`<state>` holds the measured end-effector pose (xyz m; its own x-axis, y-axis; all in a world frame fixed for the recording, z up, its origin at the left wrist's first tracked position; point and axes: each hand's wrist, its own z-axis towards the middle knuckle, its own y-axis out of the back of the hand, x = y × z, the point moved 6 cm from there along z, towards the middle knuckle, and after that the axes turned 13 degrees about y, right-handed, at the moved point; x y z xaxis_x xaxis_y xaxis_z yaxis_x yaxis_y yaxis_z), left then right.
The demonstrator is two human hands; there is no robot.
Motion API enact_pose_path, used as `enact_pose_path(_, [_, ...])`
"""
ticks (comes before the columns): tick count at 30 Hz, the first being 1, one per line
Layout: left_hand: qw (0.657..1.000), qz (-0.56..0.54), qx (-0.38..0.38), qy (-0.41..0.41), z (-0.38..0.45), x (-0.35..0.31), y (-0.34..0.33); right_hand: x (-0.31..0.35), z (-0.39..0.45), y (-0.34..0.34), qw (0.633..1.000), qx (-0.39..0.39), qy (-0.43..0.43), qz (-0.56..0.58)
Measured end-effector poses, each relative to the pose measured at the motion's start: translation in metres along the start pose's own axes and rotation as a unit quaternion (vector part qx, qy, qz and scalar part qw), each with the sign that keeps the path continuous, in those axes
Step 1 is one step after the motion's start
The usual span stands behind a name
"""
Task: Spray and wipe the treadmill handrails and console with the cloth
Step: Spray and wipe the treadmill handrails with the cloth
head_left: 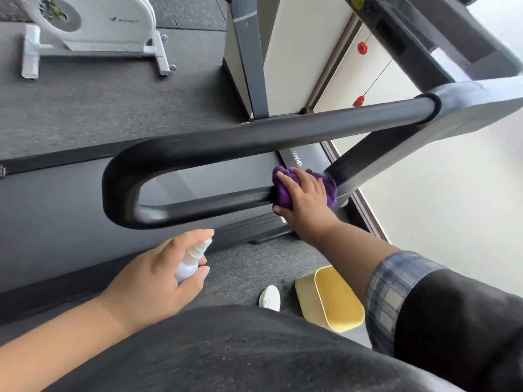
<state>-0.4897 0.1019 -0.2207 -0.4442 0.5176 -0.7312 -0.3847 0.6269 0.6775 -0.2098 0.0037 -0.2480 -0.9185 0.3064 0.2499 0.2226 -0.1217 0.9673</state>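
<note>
A black U-shaped treadmill handrail (198, 148) crosses the middle of the view, its bend at the left. My right hand (304, 199) grips a purple cloth (285, 190) wrapped round the lower bar of the handrail, near where it joins the grey upright. Below the rail, my left hand (158, 275) holds a small white spray bottle (192, 258), nozzle pointing up toward the rail. The grey console (424, 32) runs across the top right, partly cut off by the frame edge.
The treadmill belt (70, 210) lies under the rail. A yellow bin (331, 298) and a white shoe (270, 298) are on the grey carpet below. A white exercise bike (93, 26) stands at top left. Red safety clips (359, 101) hang by the white wall.
</note>
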Motion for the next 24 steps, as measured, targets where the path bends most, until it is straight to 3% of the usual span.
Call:
enact_pose_path(5, [1.0, 0.002, 0.015, 0.025, -0.002, 0.002, -0.005, 0.076, 0.0, -0.021, 0.99, -0.045, 0.121, 0.059])
enact_pose_path(9, [1.0, 0.019, 0.023, 0.009, 0.003, -0.008, -0.009, 0.047, 0.005, -0.012, 0.981, 0.006, 0.191, -0.026])
enact_pose_path(15, [0.999, 0.04, 0.019, -0.007, 0.003, -0.016, -0.007, -0.038, -0.009, 0.004, 0.993, 0.013, 0.053, -0.106])
enact_pose_path(18, [0.999, 0.042, 0.013, -0.009, -0.001, -0.017, 0.0, -0.039, -0.01, 0.006, 0.99, -0.014, 0.033, -0.135])
enact_pose_path(24, [0.999, 0.05, 0.001, -0.004, -0.017, -0.001, 0.012, -0.011, -0.008, -0.002, 0.996, -0.08, 0.001, -0.05])
